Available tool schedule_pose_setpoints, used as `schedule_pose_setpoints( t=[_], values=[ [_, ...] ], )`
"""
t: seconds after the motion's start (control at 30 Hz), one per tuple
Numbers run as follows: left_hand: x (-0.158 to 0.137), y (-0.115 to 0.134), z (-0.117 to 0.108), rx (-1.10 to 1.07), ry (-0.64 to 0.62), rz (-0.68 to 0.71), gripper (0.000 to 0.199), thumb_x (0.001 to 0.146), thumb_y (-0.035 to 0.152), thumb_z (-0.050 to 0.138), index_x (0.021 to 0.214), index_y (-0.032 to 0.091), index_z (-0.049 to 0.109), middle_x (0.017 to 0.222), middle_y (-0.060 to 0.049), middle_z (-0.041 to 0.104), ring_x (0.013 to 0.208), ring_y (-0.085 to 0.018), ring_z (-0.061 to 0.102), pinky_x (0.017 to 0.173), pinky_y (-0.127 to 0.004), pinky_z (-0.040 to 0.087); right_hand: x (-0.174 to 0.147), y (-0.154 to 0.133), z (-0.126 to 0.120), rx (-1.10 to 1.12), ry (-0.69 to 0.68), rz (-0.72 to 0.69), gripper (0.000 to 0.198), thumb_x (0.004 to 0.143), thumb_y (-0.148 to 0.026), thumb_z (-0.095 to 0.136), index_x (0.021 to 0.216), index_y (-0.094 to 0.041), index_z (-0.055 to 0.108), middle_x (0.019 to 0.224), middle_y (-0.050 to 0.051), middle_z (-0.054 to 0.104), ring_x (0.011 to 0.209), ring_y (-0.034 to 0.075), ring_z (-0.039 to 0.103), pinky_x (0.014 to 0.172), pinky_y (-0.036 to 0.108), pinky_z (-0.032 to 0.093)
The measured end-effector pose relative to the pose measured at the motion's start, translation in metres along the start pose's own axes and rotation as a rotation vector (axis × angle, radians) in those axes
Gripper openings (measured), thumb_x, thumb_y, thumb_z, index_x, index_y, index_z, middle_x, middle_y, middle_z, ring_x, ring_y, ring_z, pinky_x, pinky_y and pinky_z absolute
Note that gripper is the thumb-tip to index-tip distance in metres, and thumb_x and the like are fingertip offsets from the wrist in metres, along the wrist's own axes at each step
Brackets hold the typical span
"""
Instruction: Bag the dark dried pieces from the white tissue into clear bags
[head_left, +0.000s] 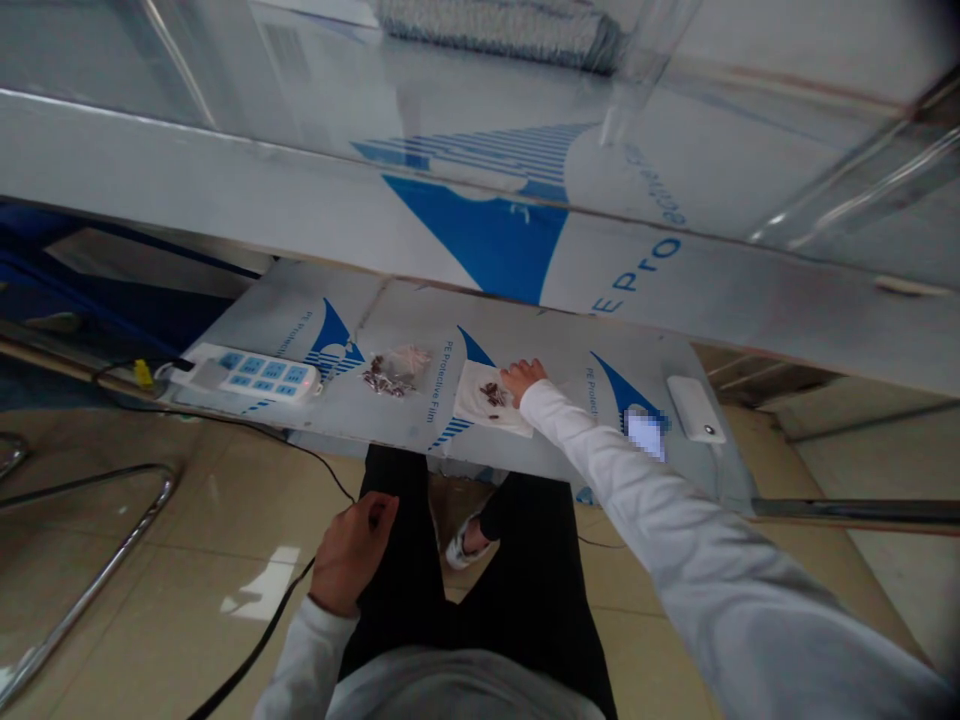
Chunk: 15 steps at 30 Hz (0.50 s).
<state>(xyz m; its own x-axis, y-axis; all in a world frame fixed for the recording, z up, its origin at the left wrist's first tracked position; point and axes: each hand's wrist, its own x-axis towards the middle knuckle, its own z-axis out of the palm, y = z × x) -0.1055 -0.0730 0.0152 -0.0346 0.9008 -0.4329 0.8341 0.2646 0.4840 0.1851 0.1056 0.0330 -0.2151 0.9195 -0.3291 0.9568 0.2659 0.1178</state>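
My right hand (523, 380) reaches to a white sheet (469, 405) on the narrow shelf, at the edge of a small pile of dark brown pieces (493, 394). Its fingers are bent and drawn together; what sits between the fingertips, if anything, is too small to make out. Left of the sheet lies a clear plastic bag (416, 378) with more brown pieces and some pinkish ones. My left hand (351, 552) hangs over my left thigh in a loose fist, away from the shelf, and I see nothing in it.
A white power strip (259, 375) with blue sockets lies on the shelf's left, its black cable running down. At the right are a white oblong device (696, 408) and a blurred bright rectangle (646, 435). A higher film-covered ledge (300, 200) overhangs behind. A metal chair frame (97, 590) stands lower left.
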Motion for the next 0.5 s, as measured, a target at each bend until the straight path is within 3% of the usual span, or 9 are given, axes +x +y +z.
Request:
schedule_pose_setpoints(
  t=[0.3,0.43,0.5],
  values=[
    [0.015,-0.003,0.000,0.042,0.033,0.013,0.027,0.088,0.041,0.044,0.093,0.023,0.064,0.091,-0.005,0.074,0.088,-0.022,0.069,0.075,-0.028,0.047,-0.002,-0.006,0.005,0.031,0.142,-0.007,0.027,0.079,-0.015,0.058,0.105,-0.017,0.065,0.112,0.015,0.063,0.112,0.028,0.046,0.095,0.046,0.028],
    [0.012,-0.006,0.003,0.033,0.036,0.014,0.029,0.089,0.040,0.042,0.094,0.022,0.063,0.093,-0.005,0.074,0.089,-0.022,0.069,0.076,-0.028,0.047,-0.018,0.015,0.018,0.123,0.255,0.131,0.041,0.071,-0.027,0.069,0.111,-0.019,0.061,0.109,0.013,0.062,0.106,0.029,0.049,0.089,0.042,0.036],
    [0.010,-0.009,0.005,0.024,0.042,0.009,0.029,0.090,0.039,0.041,0.094,0.022,0.063,0.093,-0.005,0.074,0.089,-0.021,0.069,0.077,-0.028,0.047,-0.032,0.030,0.032,0.178,0.331,0.265,0.047,0.075,-0.034,0.065,0.118,-0.016,0.057,0.110,0.015,0.061,0.103,0.030,0.050,0.085,0.042,0.039]
  ],
)
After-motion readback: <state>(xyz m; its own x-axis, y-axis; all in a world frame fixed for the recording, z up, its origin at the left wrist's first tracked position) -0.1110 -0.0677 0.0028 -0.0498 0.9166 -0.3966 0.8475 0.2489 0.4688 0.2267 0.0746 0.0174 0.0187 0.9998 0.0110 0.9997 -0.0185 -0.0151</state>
